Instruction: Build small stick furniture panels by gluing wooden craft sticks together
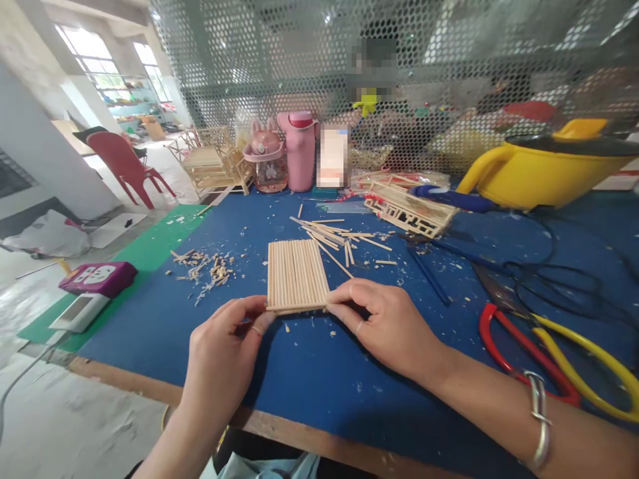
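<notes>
In the head view, a flat panel of thin wooden sticks (297,274) laid side by side lies on the blue table (319,386) at the centre of the frame, its near edge crossed by a single loose-looking stick. The left hand (227,352), coming up from the lower left, pinches the left end of that near edge between thumb and forefinger; the right hand (387,322), from the lower right, pinches the right end the same way, fingers pressed together on the wood. The panel looks light and stiff along the grain but likely fragile across it, so it would probably bend or split at the joins if lifted by one corner; holding it at both ends of an edge, as here, seems the safest purchase. Just above it lies a scatter of loose sticks (332,236), and to the left a heap of wood offcuts (207,266). At the lower right sit red and yellow handled shears (554,352); at the upper right a yellow kettle (549,166); in the upper middle a pink bottle (299,153) stands before a mesh screen (449,53).
</notes>
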